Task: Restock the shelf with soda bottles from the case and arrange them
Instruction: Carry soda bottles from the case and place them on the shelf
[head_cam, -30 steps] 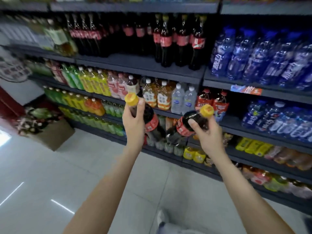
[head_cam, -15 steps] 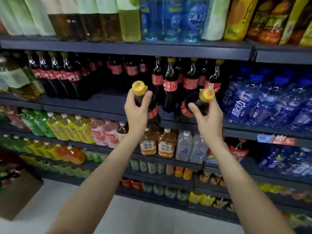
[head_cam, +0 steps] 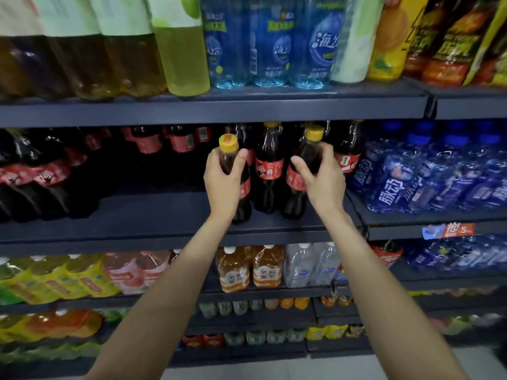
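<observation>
My left hand [head_cam: 223,178] grips the neck of a dark cola bottle [head_cam: 242,198] with a yellow cap and red label. Its base rests on or just above the dark shelf [head_cam: 153,215]. My right hand [head_cam: 323,178] holds a second yellow-capped cola bottle [head_cam: 295,193], tilted slightly left, its bottom at the shelf surface. A matching cola bottle [head_cam: 269,171] stands upright between the two, and more stand behind it. The case is out of sight.
Large cola bottles [head_cam: 41,176] fill the shelf's left end, with bare shelf between them and my left hand. Blue drink bottles [head_cam: 428,174] crowd the right bay. Big tea and water bottles [head_cam: 260,45] stand on the shelf above. Juice and tea rows [head_cam: 247,267] sit below.
Both hands moved forward and down, bringing the two bottles from in front of the shelf edge onto the cola shelf. The view came closer and tilted up.
</observation>
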`<state>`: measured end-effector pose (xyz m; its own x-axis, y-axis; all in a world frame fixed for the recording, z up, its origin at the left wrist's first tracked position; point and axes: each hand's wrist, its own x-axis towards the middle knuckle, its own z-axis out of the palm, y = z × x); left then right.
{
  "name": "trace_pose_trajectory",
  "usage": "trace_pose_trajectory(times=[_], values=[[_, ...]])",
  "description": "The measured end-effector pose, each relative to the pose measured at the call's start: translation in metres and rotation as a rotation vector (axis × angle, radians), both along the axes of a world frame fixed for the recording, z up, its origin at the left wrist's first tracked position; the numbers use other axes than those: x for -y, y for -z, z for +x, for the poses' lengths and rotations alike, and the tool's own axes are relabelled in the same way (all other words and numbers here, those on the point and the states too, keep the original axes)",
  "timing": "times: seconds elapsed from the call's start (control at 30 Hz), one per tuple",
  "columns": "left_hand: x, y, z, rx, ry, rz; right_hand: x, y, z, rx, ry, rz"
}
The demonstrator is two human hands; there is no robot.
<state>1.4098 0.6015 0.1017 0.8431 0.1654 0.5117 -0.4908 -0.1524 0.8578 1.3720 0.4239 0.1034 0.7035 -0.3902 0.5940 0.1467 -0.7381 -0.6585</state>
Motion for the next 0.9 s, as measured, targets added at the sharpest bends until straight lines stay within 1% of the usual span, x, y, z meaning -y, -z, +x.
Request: trace_pose_trajectory(times=[0.1, 0.2, 0.3, 0.33, 0.4, 0.47, 0.5, 0.73, 0.9], values=[[-0.001, 0.002, 0.013, -0.053, 0.077, 0.063, -0.008, 0.010, 0.005, 0.014, -0.019, 0.035], [-0.007, 0.016, 0.019, 0.025, 0.172, 0.182, -0.015, 0.025, 0.001, -0.020, -0.058, 0.040], [-0.014, 0.032, 0.019, 0.046, 0.236, 0.191, -0.020, 0.045, -0.006, -0.065, -0.050, 0.068], [-0.017, 0.038, 0.019, 0.024, 0.261, 0.200, -0.020, 0.050, -0.007, -0.095, -0.027, 0.080], [-0.022, 0.052, 0.018, -0.059, 0.290, 0.298, -0.022, 0.060, -0.009, -0.173, 0.009, 0.096], [-0.026, 0.067, 0.015, -0.142, 0.257, 0.411, -0.022, 0.067, -0.009, -0.207, 0.014, 0.115], [-0.026, 0.073, 0.013, -0.165, 0.230, 0.433, -0.022, 0.068, -0.009, -0.209, 0.019, 0.119], [-0.010, 0.080, 0.010, -0.169, 0.130, 0.377, -0.025, 0.068, -0.002, -0.222, 0.046, 0.120], [-0.004, 0.083, 0.012, -0.168, 0.134, 0.355, -0.024, 0.069, 0.000, -0.219, 0.050, 0.125]])
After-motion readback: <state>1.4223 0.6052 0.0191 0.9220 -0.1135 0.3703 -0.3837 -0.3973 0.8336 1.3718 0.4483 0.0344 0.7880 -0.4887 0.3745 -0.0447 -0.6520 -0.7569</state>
